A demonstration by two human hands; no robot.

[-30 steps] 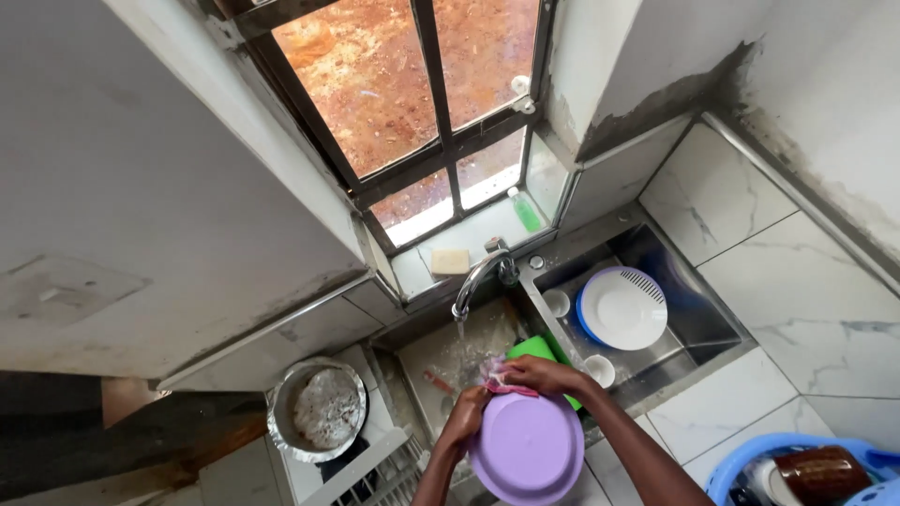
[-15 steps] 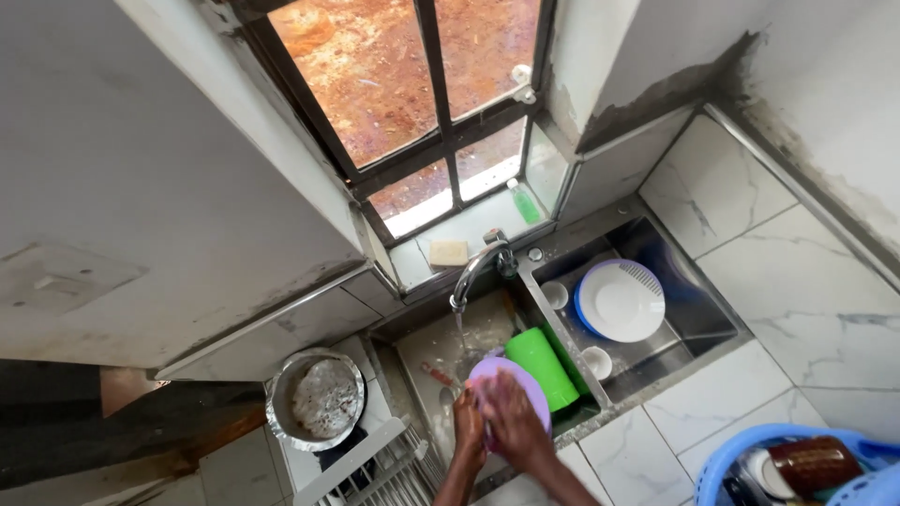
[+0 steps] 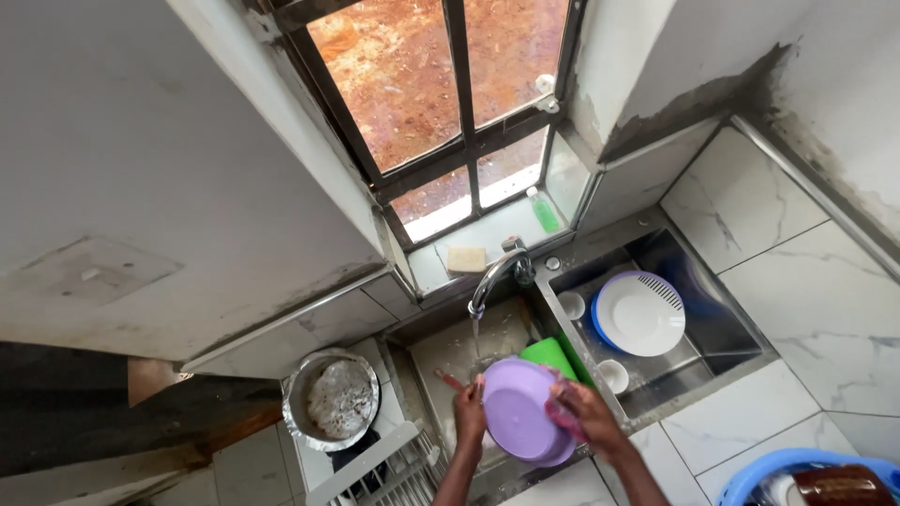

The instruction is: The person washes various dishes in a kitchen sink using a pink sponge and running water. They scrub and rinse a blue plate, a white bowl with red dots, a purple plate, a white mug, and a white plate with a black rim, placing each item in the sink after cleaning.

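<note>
Plate under the tap

Below the tap (image 3: pixel 497 272), 2 hands, left (image 3: pixel 469 412) and right (image 3: pixel 583 412), grasp a purple plate (image 3: pixel 518 412) by its edges.

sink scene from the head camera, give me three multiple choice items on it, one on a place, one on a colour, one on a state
1. Where is the white strainer plate?
A. in the right sink basin
B. on the window ledge
C. on the floor

2. What colour is the plate held by both hands?
A. red
B. purple
C. black

3. What is the tap doing?
A. it is off and dry
B. it is covered with a cloth
C. it is running water

Answers: 1 A, it lies in the right sink basin, beside two small white cups. 2 B, the left hand and right hand grip a purple plate by its edges. 3 C, a thin stream falls from the spout toward the plate.
</note>
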